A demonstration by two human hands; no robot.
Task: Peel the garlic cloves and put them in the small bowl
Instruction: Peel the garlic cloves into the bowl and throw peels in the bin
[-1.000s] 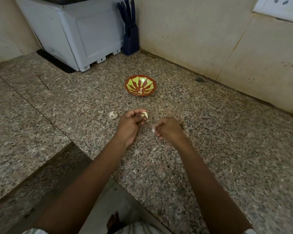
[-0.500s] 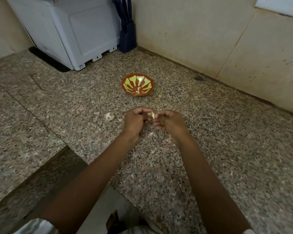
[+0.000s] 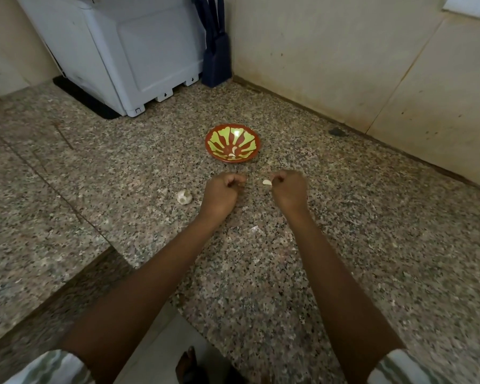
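Note:
A small red bowl [image 3: 209, 140] with a yellow-green pattern stands on the granite counter, and two peeled cloves [image 3: 233, 152] lie inside it. Just in front of it, my right hand [image 3: 288, 191] pinches a pale garlic clove [image 3: 267, 182] at its fingertips. My left hand [image 3: 222, 192] is beside it, a short gap apart, with its fingers curled and nothing visible in them. The rest of the garlic bulb [image 3: 184, 196] lies on the counter left of my left hand.
A scrap of garlic skin [image 3: 254, 229] lies on the counter between my forearms. A white appliance [image 3: 122, 51] and a dark blue knife block [image 3: 216, 59] stand at the back corner. The wall runs along the right. The counter edge drops off at lower left.
My hands met over the clove, then drew apart. The clove went from my left hand's fingers to my right hand's. The view shifted downward a little.

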